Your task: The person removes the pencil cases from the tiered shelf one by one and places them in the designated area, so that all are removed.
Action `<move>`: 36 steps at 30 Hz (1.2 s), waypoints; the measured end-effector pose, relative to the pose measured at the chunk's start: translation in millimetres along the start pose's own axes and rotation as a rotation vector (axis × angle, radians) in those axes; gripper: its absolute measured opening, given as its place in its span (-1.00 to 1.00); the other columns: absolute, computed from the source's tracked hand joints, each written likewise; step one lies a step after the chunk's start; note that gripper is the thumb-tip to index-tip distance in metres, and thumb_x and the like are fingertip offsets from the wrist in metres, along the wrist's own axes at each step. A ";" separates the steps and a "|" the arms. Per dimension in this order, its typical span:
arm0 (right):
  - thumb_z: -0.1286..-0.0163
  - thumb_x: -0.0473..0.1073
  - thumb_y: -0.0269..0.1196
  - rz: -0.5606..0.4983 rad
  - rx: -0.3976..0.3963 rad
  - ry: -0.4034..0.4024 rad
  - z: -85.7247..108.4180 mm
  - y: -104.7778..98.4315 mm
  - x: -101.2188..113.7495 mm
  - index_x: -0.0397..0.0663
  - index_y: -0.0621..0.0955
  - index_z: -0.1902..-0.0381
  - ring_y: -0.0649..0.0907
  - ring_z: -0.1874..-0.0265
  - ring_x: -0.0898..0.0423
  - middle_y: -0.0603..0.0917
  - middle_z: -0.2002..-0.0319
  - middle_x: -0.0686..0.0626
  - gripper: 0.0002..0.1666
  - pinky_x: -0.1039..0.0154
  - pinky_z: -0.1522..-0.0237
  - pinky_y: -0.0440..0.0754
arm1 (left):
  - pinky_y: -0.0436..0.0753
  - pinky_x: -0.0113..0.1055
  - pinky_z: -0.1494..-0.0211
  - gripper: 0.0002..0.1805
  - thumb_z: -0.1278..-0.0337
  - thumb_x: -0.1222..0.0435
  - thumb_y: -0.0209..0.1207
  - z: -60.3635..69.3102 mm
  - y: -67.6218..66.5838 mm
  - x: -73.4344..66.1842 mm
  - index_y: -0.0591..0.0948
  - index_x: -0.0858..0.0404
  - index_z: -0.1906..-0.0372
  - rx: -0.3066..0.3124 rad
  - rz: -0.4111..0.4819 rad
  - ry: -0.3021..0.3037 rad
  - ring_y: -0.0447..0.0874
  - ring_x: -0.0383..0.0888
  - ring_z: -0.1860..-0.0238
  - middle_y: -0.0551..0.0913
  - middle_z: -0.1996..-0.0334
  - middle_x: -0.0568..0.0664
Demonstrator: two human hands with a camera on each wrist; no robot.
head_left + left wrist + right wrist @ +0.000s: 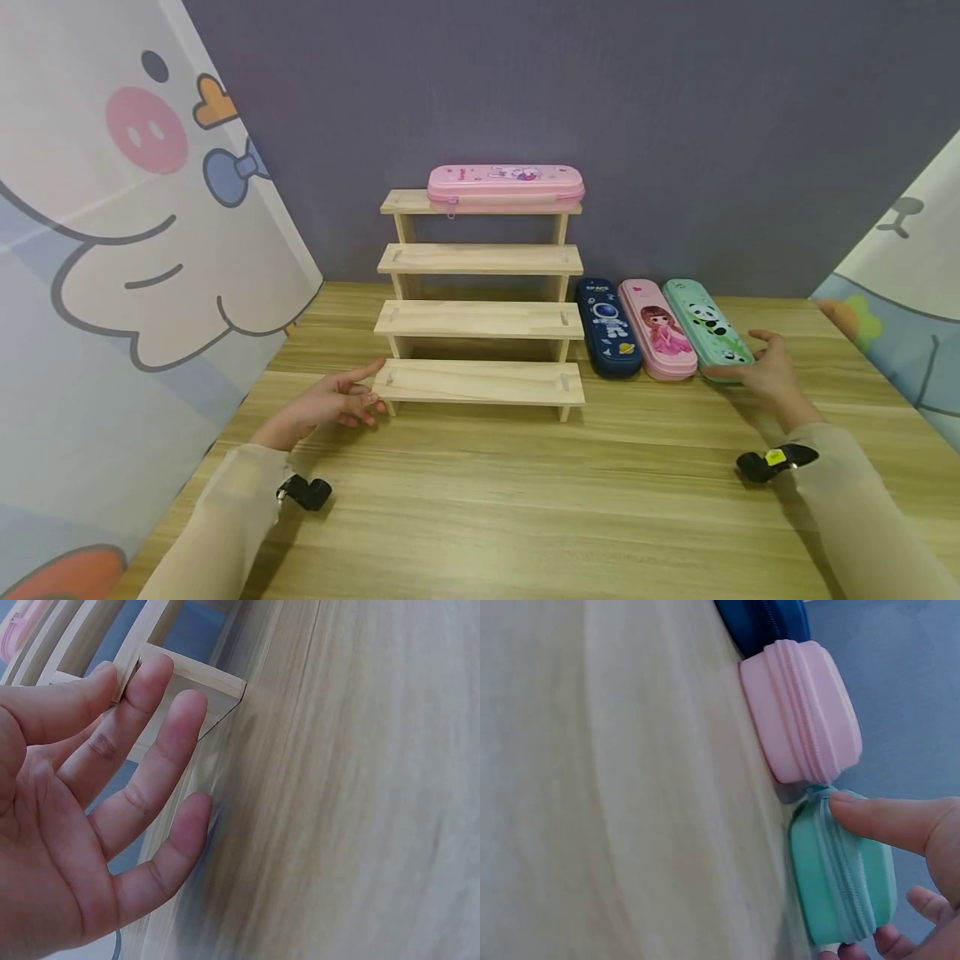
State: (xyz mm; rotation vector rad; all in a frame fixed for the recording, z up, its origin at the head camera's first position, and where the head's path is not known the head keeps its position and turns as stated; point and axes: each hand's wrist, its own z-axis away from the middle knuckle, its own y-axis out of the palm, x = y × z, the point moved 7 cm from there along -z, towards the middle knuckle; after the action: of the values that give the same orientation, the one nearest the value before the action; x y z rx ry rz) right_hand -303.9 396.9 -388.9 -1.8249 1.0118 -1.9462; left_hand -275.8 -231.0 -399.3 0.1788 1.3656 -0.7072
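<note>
A four-step wooden rack (480,382) stands at the middle of the table. My left hand (337,402) is at the left end of its lowest step; in the left wrist view the thumb and a finger of that hand (97,787) pinch the board's end (199,679), other fingers spread. At the right, my right hand (768,375) grips the near end of a mint green panda case (708,325). The right wrist view has the thumb (889,821) on the zipper side of this green case (832,877) and fingertips at its opposite side. The case lies flat on the table.
A pink case (506,185) lies on the rack's top step. Beside the rack lie a navy space case (611,329) and a pink case with a girl (660,329), left of the green one. A grey wall (675,150) rises behind the wooden table (525,500).
</note>
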 end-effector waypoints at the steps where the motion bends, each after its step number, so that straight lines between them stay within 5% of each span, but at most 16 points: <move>1: -0.07 -0.21 0.52 0.001 0.014 -0.001 -0.4 -0.6 -0.1 -0.53 -0.01 -0.45 0.33 0.13 -0.18 0.27 0.01 -0.47 0.24 0.16 0.26 0.31 | 0.61 -0.17 0.19 -0.16 -0.43 0.33 0.10 0.0 0.1 -0.1 -0.13 0.25 -0.59 0.000 0.000 0.002 0.72 -0.04 0.22 0.72 0.15 0.07; 8: -0.21 -0.15 0.44 0.015 0.134 -0.011 -1.8 -7.0 1.5 -0.57 -0.09 -0.45 0.35 0.13 -0.19 0.24 -0.02 -0.52 0.21 0.29 0.35 0.40 | 0.61 -0.18 0.20 -0.16 -0.43 0.35 0.09 -0.5 0.8 -0.2 -0.15 0.27 -0.58 0.008 0.006 0.012 0.73 -0.05 0.23 0.72 0.14 0.08; 12: -0.30 -0.10 0.36 -0.004 0.195 -0.010 -2.1 -11.6 7.3 -0.59 -0.19 -0.45 0.34 0.01 -0.36 0.15 -0.14 -0.66 0.21 0.17 0.27 0.43 | 0.62 -0.17 0.19 -0.16 -0.43 0.35 0.08 -0.5 1.0 -0.6 -0.16 0.27 -0.58 0.007 0.003 0.013 0.72 -0.04 0.23 0.72 0.14 0.09; 24: -0.37 -0.03 0.32 -0.051 0.233 -0.065 -11.7 -22.0 42.5 -0.49 -0.23 -0.50 0.34 -0.06 -0.33 0.14 -0.20 -0.61 0.21 0.37 0.32 0.50 | 0.61 -0.15 0.18 -0.13 -0.39 0.35 0.11 0.5 1.2 -0.6 -0.14 0.25 -0.59 -0.014 -0.010 -0.008 0.72 -0.01 0.22 0.71 0.13 0.11; 28: -0.39 -0.02 0.31 -0.069 0.245 -0.081 -15.3 -19.4 59.0 -0.43 -0.27 -0.52 0.32 -0.14 -0.37 0.11 -0.25 -0.60 0.22 0.07 0.10 0.55 | 0.60 -0.15 0.18 -0.14 -0.40 0.35 0.12 0.8 1.4 -1.0 -0.13 0.23 -0.59 -0.018 -0.009 -0.009 0.72 -0.01 0.22 0.71 0.13 0.09; 32: -0.42 -0.02 0.28 -0.104 0.263 -0.103 -19.3 -14.5 77.3 -0.36 -0.31 -0.54 0.24 -0.27 -0.45 0.03 -0.34 -0.63 0.21 -0.25 -0.14 0.38 | 0.60 -0.15 0.17 -0.14 -0.40 0.34 0.11 0.6 1.8 -0.5 -0.13 0.23 -0.59 -0.016 -0.011 -0.010 0.72 -0.02 0.22 0.71 0.14 0.07; 36: -0.42 -0.04 0.29 -0.115 0.266 -0.143 -23.1 -10.6 95.9 -0.31 -0.30 -0.55 0.27 -0.28 -0.43 0.05 -0.36 -0.62 0.20 0.07 -0.01 0.54 | 0.60 -0.14 0.16 -0.14 -0.41 0.33 0.11 0.4 1.6 -0.1 -0.12 0.23 -0.59 -0.014 -0.011 -0.009 0.72 -0.01 0.21 0.71 0.13 0.07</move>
State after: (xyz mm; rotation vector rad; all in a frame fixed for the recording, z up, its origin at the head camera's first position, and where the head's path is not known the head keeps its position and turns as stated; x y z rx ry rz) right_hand -338.4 350.0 -308.6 -1.8719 0.5841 -1.8769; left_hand -274.5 -229.9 -399.5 0.1567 1.3631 -0.7072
